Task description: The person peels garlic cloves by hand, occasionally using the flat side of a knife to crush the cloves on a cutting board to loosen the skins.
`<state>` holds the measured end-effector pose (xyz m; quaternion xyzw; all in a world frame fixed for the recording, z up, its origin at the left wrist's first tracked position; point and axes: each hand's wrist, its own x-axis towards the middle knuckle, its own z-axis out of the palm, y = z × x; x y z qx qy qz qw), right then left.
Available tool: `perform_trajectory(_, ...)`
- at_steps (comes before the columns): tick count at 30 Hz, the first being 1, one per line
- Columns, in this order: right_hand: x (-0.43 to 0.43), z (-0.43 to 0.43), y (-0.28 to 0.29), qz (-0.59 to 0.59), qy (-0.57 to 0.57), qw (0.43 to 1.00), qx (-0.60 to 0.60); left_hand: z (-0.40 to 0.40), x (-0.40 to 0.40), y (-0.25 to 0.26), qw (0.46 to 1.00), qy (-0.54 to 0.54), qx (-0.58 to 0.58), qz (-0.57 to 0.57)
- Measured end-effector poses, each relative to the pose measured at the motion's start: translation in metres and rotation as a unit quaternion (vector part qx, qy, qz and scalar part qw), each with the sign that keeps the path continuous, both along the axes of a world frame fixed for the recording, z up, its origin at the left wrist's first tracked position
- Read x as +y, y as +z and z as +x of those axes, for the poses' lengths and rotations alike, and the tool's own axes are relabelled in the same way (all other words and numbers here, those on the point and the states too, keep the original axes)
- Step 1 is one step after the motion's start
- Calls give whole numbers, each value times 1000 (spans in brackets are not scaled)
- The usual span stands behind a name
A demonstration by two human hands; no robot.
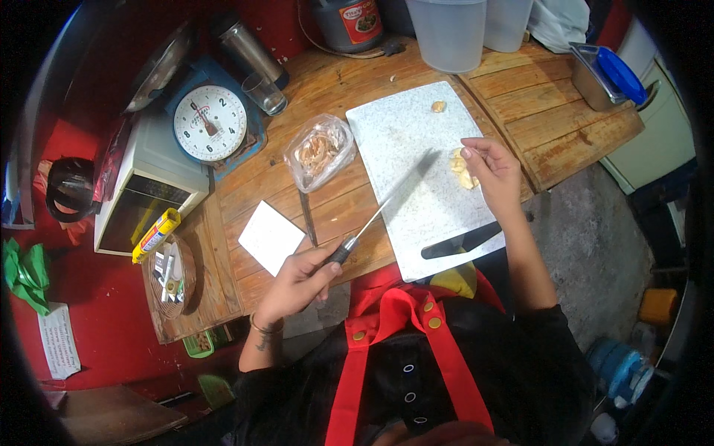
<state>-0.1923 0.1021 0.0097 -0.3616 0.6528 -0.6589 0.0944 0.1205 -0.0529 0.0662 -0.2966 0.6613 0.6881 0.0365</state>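
Observation:
My left hand (301, 279) is closed around the dark handle of a kitchen knife (385, 205). Its blade points up and to the right over a speckled white cutting board (399, 125). At the board's right side, my right hand (493, 170) is beside a small pile of pale peeled cloves, apparently garlic (462, 171). Thumb and fingertips are close together there; whether a piece is between them is hidden. A single tan clove (439, 106) lies near the board's far edge. Left of the board, a clear plastic bag (319, 150) holds papery brown peels.
A dial scale (210, 124), a drinking glass (266, 96) and a steel tumbler (254, 50) stand at the back left. White paper (271, 237) lies on the wooden table (357, 245). A translucent bucket (450, 36) and a metal container (599, 83) stand along the far side.

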Motion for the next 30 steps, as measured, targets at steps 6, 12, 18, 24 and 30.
perform_trajectory(6,7,15,-6,-35,125,949,-288,-35,19,-20,786,-72,18,-614)
perform_trajectory(12,13,25,-9,11,164,922,-350,-57,16,-27,730,-54,-35,-681)
perform_trajectory(18,17,30,-8,22,172,906,-386,-101,25,-17,809,-46,150,-566)
perform_trajectory(24,17,41,-2,-39,133,921,-363,-159,34,-56,973,13,226,-38)
perform_trajectory(30,16,44,-15,-35,69,982,-175,-171,35,-50,977,43,171,124)
